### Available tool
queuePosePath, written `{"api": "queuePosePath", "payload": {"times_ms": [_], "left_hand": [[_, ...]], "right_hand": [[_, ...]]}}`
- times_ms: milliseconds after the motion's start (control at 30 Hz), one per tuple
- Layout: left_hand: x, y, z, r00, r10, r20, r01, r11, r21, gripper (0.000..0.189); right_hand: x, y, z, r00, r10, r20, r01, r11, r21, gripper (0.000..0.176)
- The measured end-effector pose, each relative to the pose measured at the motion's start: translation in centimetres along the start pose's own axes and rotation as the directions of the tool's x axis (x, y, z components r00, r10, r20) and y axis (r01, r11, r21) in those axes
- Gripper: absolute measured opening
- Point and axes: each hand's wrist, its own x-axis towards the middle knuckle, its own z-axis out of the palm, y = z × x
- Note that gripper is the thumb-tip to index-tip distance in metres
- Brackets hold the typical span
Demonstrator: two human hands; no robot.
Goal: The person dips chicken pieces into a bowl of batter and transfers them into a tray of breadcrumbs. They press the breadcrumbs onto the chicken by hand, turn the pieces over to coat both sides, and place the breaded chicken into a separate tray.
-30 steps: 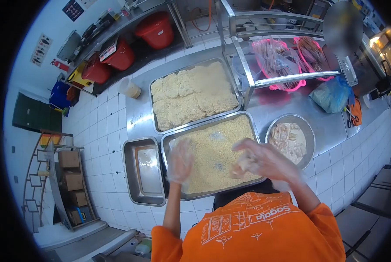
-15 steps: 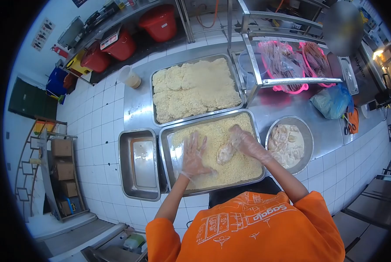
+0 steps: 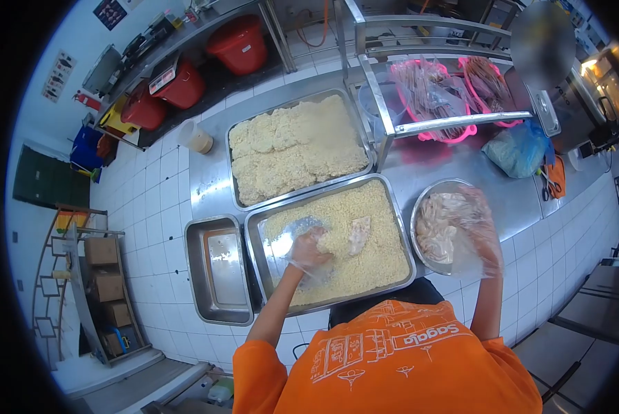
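A steel tray of loose breadcrumbs (image 3: 254, 234) lies in front of me. My left hand (image 3: 308, 250), in a clear plastic glove, is curled into the crumbs at the tray's left part. A pale piece of meat (image 3: 358, 233) lies on the crumbs just right of that hand, held by neither hand. My gloved right hand (image 3: 476, 228) is over the round steel bowl of wet battered meat (image 3: 427, 196), fingers spread. Whether it grips a piece there I cannot tell. Behind the crumb tray, a second steel tray (image 3: 235, 200) is packed with several breaded pieces.
A smaller steel pan (image 3: 199, 276) sits left of the crumb tray. A steel rack (image 3: 454, 123) with pink baskets of bagged food stands at the back right, a blue bag (image 3: 520, 153) beside it. Red buckets (image 3: 240, 45) stand on the tiled floor. Another person (image 3: 543, 38) stands at far right.
My right hand let go of the meat piece on the crumbs and moved right to the bowl. My left hand curled into the crumbs at the left.
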Motion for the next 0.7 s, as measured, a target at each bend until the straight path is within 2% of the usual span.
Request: {"api": "queuePosePath", "payload": {"times_ms": [33,67,133,167,233,267,333,433,533,633,700], "left_hand": [[0.2,0.6,-0.9,1.000,0.003,0.015,-0.002,0.997,-0.072,0.068],[0.2,1.7,-1.4,0.995,-0.072,0.070,0.077,0.995,-0.066,0.067],[0.1,5.0,-2.2,0.958,-0.225,0.180,0.236,0.971,-0.042,0.066],[0.3,6.6,-2.7,0.946,-0.238,0.222,0.252,0.967,-0.039,0.068],[0.9,9.3,-3.6,0.915,-0.264,0.305,0.288,0.957,-0.034,0.071],[0.8,10.2,-3.7,0.922,-0.283,0.264,0.296,0.955,-0.010,0.072],[0.7,11.6,-3.9,0.932,-0.313,0.180,0.312,0.949,0.037,0.075],[0.8,12.4,-4.8,0.957,-0.262,0.123,0.277,0.952,-0.132,0.067],[2.6,11.6,-5.5,0.986,-0.140,0.093,0.147,0.987,-0.067,0.058],[5.1,6.5,-2.1,0.970,0.241,0.045,-0.244,0.962,0.121,0.052],[5.6,5.1,-1.5,0.953,0.292,0.076,-0.301,0.934,0.190,0.056]], "right_hand": [[-0.5,0.4,-0.8,0.999,0.000,-0.042,-0.001,0.999,-0.032,0.060],[-0.9,0.7,-1.3,0.996,-0.001,-0.084,-0.004,0.998,-0.063,0.061],[-1.6,1.0,-1.6,0.987,0.092,-0.128,-0.077,0.990,0.122,0.061],[-1.9,1.2,-1.8,0.980,0.142,-0.141,-0.110,0.971,0.214,0.061],[-2.0,2.1,-2.2,0.967,0.218,-0.128,-0.175,0.942,0.285,0.061],[-2.0,2.3,-2.4,0.960,0.254,-0.121,-0.205,0.925,0.320,0.061],[-2.0,1.7,-2.1,0.966,0.209,-0.150,-0.162,0.947,0.276,0.061],[-2.0,2.0,-2.2,0.970,0.178,-0.167,-0.132,0.957,0.257,0.060],[-2.0,3.1,-2.3,0.969,0.179,-0.173,-0.134,0.961,0.244,0.060],[-2.2,3.0,-2.1,0.968,0.181,-0.172,-0.133,0.958,0.255,0.058],[-2.4,3.0,-2.1,0.968,0.177,-0.179,-0.130,0.960,0.249,0.057]]}}
